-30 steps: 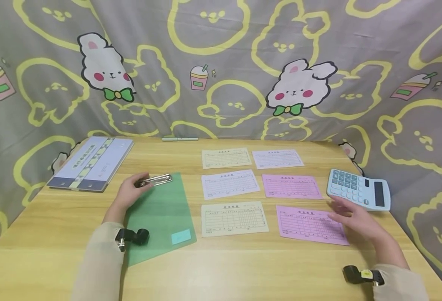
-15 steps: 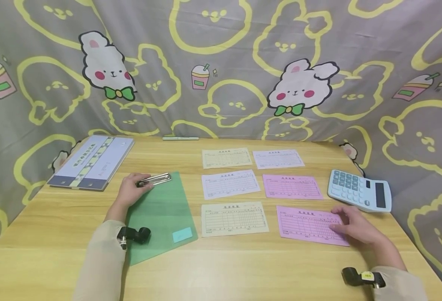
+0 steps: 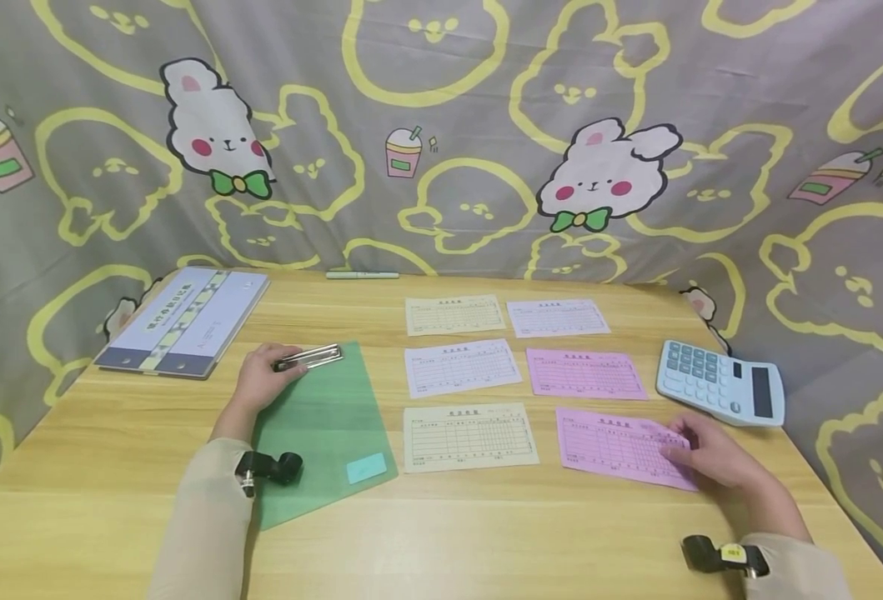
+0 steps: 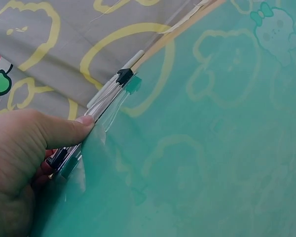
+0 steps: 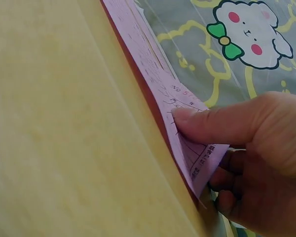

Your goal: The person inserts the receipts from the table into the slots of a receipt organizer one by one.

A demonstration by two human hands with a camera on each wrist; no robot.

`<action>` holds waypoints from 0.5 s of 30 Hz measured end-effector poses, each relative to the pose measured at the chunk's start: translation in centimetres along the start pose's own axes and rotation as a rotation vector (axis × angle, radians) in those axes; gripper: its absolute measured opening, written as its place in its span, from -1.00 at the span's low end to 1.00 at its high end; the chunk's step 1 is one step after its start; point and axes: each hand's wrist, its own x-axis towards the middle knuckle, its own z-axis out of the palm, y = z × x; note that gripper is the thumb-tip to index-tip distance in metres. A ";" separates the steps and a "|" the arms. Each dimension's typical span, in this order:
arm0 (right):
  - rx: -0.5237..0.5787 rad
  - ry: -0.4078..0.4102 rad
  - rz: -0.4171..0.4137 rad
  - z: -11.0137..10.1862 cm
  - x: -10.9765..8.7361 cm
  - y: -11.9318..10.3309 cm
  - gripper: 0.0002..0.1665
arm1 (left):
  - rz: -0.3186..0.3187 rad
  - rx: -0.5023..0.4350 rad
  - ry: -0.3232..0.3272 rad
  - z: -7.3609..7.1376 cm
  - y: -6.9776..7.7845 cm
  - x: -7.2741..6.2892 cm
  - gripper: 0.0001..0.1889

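Observation:
A green clipboard (image 3: 321, 425) with a metal clip (image 3: 312, 357) at its top lies on the left half of the table, a small blue label (image 3: 367, 468) near its lower right corner. My left hand (image 3: 264, 379) grips the clip's left end, thumb on top in the left wrist view. At the front right, my right hand (image 3: 714, 450) pinches the right edge of a pink receipt slip (image 3: 614, 446). The right wrist view shows that slip (image 5: 160, 91) bent up at its edge, the thumb (image 5: 207, 126) on its printed face and the other fingers behind.
Several more printed slips lie in rows mid-table, among them a yellow one (image 3: 471, 437), a white one (image 3: 462, 367) and another pink one (image 3: 585, 373). A blue calculator (image 3: 719, 383) sits at the right, a ledger book (image 3: 186, 321) at the back left, a pen (image 3: 362, 275) by the curtain.
My right hand has come down from beside the calculator onto the front pink slip and now pinches its right edge, which lifts slightly. The left hand stays on the clip.

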 end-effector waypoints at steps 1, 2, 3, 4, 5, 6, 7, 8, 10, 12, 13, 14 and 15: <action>0.001 0.001 0.010 0.0 0.0 0.0 -0.70 | 0.000 0.000 0.002 0.0 0.0 0.0 -0.62; 0.002 0.003 0.021 -0.1 0.0 0.0 -0.68 | 0.002 0.000 0.004 0.0 0.0 0.0 -0.62; 0.001 0.006 0.030 -0.1 0.1 0.0 -0.66 | 0.002 -0.001 0.006 0.0 0.0 0.0 -0.62; 0.006 0.009 0.036 -0.1 0.0 0.1 -0.65 | 0.003 -0.002 0.007 0.0 0.0 0.0 -0.63; 0.008 0.014 0.039 0.0 0.0 0.2 -0.64 | 0.004 -0.001 0.008 0.1 0.0 0.0 -0.63; 0.008 0.018 0.040 0.0 0.0 0.2 -0.64 | 0.006 -0.001 0.009 0.1 0.0 0.1 -0.63; 0.009 0.025 0.041 0.0 0.0 0.3 -0.63 | 0.005 -0.002 0.010 0.1 0.0 0.1 -0.63; 0.005 0.028 0.042 0.0 -0.1 0.3 -0.62 | 0.008 -0.001 0.010 0.1 0.0 0.1 -0.63; -0.004 0.029 0.046 -0.1 -0.1 0.3 -0.56 | 0.005 -0.002 0.012 0.1 0.0 0.1 -0.63; -0.009 0.024 0.058 -0.1 -0.1 0.3 -0.46 | 0.005 -0.006 0.015 0.1 0.1 0.1 -0.63; -0.009 0.019 0.066 -0.2 -0.1 0.3 -0.40 | 0.005 -0.007 0.015 0.1 0.1 0.1 -0.63; -0.008 0.013 0.076 -0.3 -0.1 0.3 -0.32 | 0.009 -0.006 0.015 0.1 0.1 0.1 -0.63; -0.004 0.009 0.085 -0.3 -0.1 0.3 -0.26 | 0.008 -0.008 0.015 0.1 0.1 0.1 -0.63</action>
